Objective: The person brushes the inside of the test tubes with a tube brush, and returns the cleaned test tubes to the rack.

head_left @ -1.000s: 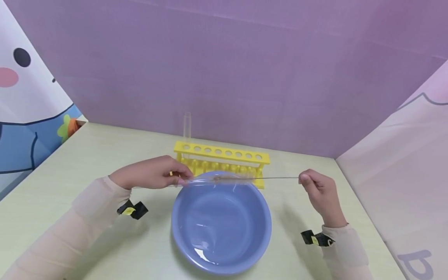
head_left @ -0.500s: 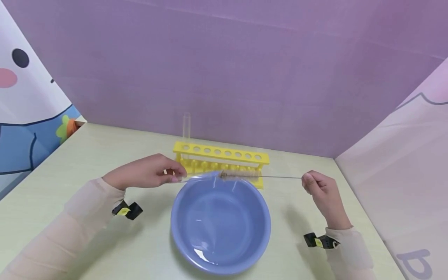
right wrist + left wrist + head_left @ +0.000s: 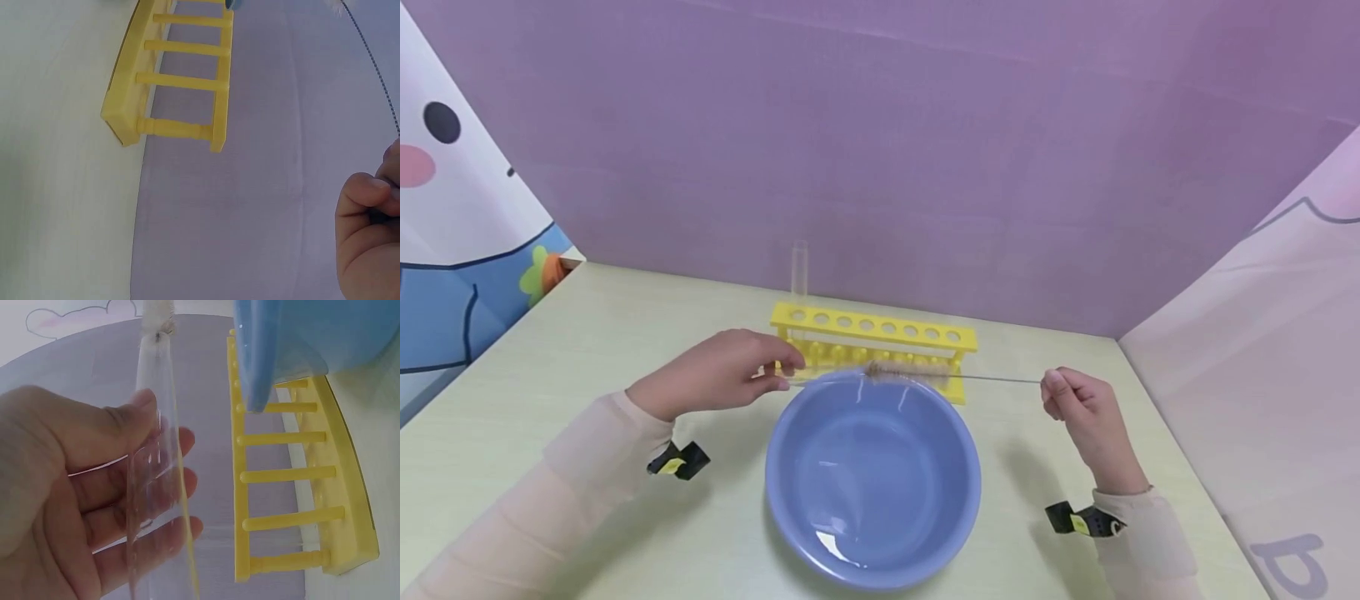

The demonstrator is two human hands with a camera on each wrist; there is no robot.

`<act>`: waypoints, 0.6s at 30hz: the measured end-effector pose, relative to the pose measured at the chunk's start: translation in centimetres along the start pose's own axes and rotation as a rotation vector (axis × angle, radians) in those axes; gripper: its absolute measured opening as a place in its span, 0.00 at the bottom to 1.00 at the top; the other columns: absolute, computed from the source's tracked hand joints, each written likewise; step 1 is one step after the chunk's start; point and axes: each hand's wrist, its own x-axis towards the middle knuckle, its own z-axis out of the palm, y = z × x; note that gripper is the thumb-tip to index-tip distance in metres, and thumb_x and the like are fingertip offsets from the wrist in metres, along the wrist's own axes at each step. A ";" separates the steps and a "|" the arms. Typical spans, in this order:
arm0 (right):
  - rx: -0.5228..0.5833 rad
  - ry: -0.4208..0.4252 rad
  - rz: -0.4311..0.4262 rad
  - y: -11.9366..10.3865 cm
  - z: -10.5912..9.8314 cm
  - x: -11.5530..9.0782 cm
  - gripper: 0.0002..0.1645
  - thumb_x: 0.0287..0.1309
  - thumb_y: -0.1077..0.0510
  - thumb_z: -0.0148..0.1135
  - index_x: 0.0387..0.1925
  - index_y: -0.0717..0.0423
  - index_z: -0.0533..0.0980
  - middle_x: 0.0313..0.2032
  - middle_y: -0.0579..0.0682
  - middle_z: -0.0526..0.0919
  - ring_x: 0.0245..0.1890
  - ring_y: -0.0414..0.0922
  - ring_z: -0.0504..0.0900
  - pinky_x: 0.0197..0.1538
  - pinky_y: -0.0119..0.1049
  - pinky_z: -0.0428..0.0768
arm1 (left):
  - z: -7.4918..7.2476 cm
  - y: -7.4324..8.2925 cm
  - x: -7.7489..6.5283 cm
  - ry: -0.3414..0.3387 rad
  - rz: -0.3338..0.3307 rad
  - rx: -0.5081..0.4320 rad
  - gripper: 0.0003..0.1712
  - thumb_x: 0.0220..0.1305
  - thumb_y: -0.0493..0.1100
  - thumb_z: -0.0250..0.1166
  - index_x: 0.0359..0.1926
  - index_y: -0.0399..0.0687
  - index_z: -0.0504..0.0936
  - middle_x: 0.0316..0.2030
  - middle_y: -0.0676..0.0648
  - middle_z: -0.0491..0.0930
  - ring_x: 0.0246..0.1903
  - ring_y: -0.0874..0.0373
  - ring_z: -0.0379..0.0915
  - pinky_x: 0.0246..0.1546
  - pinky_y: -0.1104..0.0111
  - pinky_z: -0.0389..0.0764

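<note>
Over the far rim of a blue basin (image 3: 872,492), my left hand (image 3: 722,373) pinches a clear test tube (image 3: 156,469) between thumb and fingers. The tube lies nearly level in the head view, its mouth toward the right. My right hand (image 3: 1086,421) grips the thin twisted wire handle of a test tube brush (image 3: 913,372). The pale bristles line up with the tube. In the left wrist view the brush's tip is at the tube's mouth; how far it reaches inside is hard to tell. In the right wrist view the curled right fingers (image 3: 365,190) hold the wire's end.
A yellow test tube rack (image 3: 880,325) stands just behind the basin. Another clear test tube (image 3: 799,271) stands upright in its leftmost hole. A purple backdrop (image 3: 880,150) rises behind the pale table (image 3: 625,317), with printed sheets at both sides.
One second ago the bristles looked inside the tube. The hands moved slightly apart, bringing the brush out toward the mouth, then came slightly closer together again. The basin and rack stayed put.
</note>
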 end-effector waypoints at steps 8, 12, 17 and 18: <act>0.069 0.006 0.020 0.2 0.4 -0.1 0.20 0.69 0.67 0.44 0.19 0.65 0.67 0.13 0.48 0.58 0.15 0.44 0.59 0.20 0.34 0.58 | 0.3 0.4 0.1 0.051 0.009 0.055 0.13 0.55 0.40 0.69 0.43 0.48 0.82 0.35 0.53 0.83 0.32 0.64 0.75 0.34 0.68 0.79; 0.061 0.004 0.026 0.1 0.6 -0.1 0.20 0.69 0.66 0.44 0.18 0.65 0.67 0.13 0.48 0.59 0.15 0.45 0.60 0.20 0.34 0.59 | 0.4 0.4 0.1 0.060 0.012 0.073 0.14 0.55 0.40 0.70 0.43 0.48 0.82 0.35 0.53 0.83 0.31 0.63 0.75 0.34 0.67 0.79; 0.066 -0.001 0.039 -0.1 0.9 -0.1 0.20 0.69 0.65 0.44 0.18 0.64 0.67 0.13 0.48 0.59 0.15 0.43 0.61 0.20 0.35 0.61 | 0.4 0.5 0.2 0.069 0.026 0.090 0.14 0.54 0.39 0.70 0.43 0.47 0.82 0.35 0.52 0.83 0.33 0.61 0.77 0.36 0.66 0.79; 0.074 -0.004 0.040 -0.1 0.9 -0.1 0.20 0.69 0.65 0.44 0.18 0.65 0.67 0.13 0.48 0.59 0.15 0.43 0.61 0.20 0.35 0.61 | 0.5 0.5 0.2 0.069 0.028 0.092 0.14 0.54 0.39 0.70 0.43 0.46 0.82 0.35 0.52 0.83 0.33 0.61 0.77 0.36 0.66 0.79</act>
